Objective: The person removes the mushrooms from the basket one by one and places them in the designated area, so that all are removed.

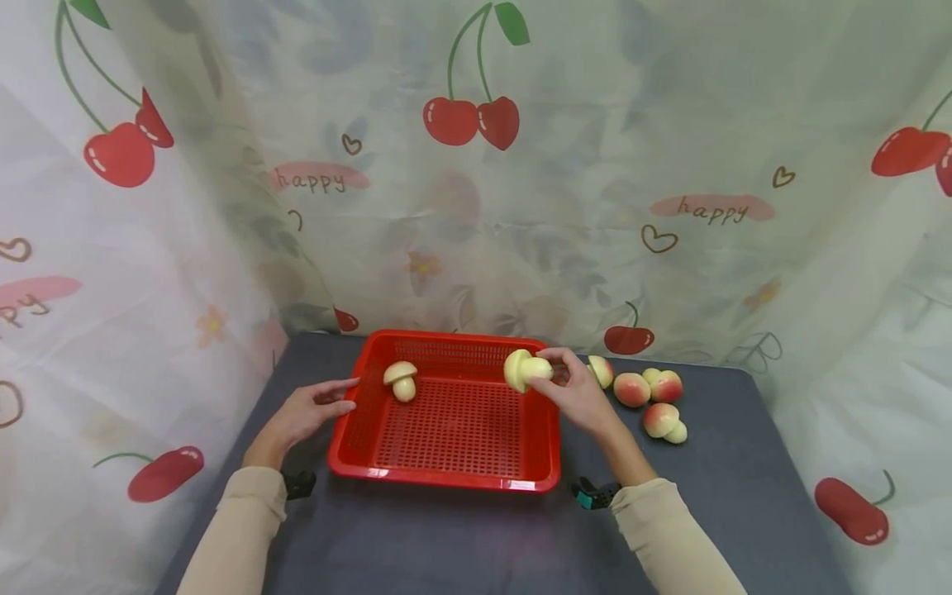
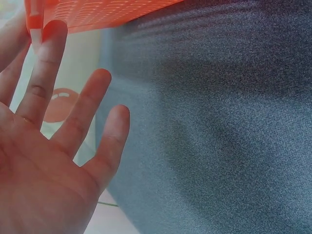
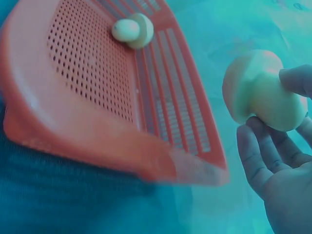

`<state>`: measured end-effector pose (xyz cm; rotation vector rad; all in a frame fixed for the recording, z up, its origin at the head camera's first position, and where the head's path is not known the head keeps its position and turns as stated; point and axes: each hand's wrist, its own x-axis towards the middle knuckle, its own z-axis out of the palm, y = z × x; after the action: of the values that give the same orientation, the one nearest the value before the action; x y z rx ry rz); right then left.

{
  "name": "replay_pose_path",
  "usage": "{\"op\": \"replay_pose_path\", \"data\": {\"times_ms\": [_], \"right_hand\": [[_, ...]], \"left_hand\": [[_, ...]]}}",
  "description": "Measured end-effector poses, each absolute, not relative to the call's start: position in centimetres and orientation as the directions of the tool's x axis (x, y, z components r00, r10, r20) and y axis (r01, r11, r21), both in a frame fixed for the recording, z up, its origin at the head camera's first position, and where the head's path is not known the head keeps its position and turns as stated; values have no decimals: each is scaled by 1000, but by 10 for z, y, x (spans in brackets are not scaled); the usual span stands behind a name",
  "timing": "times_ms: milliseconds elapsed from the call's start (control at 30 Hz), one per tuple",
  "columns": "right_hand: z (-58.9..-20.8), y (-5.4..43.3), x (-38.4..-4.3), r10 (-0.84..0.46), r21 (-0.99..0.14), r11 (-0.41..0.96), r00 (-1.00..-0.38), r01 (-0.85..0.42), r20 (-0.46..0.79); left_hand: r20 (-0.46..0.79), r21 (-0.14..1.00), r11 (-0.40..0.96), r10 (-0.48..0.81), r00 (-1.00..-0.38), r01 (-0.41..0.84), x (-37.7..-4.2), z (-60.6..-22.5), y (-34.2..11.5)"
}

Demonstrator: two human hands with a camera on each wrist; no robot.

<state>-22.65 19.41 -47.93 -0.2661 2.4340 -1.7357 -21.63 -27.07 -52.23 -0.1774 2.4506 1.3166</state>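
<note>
One cream mushroom is seated in the red basket, tipped over beside the left wall toward the far left corner. A second cream mushroom is held aloft at the basket's right end and is not yet set down. Four red-tinted mushrooms are grouped outside the basket, toward the far right corner of the table; one is partly hidden by the right hand. Progress is judged to be at an early stage: one piece is deposited, one is in hand, four are left.

The right arm is extended from the near edge, slanted forward and leftward. The right grip is clamped on the stem, the thumb opposed to the fingers, the cap directed left. The left arm is slanted forward and rightward. The left hand is placed at the basket's left rim, fingers extended and spread, fingertips against it; nothing is clamped by this grip.
</note>
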Motion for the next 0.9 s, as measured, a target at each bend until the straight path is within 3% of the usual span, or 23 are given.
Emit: {"op": "replay_pose_path", "data": {"times_ms": [900], "right_hand": [[-541, 281, -198, 57, -908, 408, -996, 92, -75]], "left_hand": [[-371, 782, 558, 60, -927, -278, -216, -523, -271]]}}
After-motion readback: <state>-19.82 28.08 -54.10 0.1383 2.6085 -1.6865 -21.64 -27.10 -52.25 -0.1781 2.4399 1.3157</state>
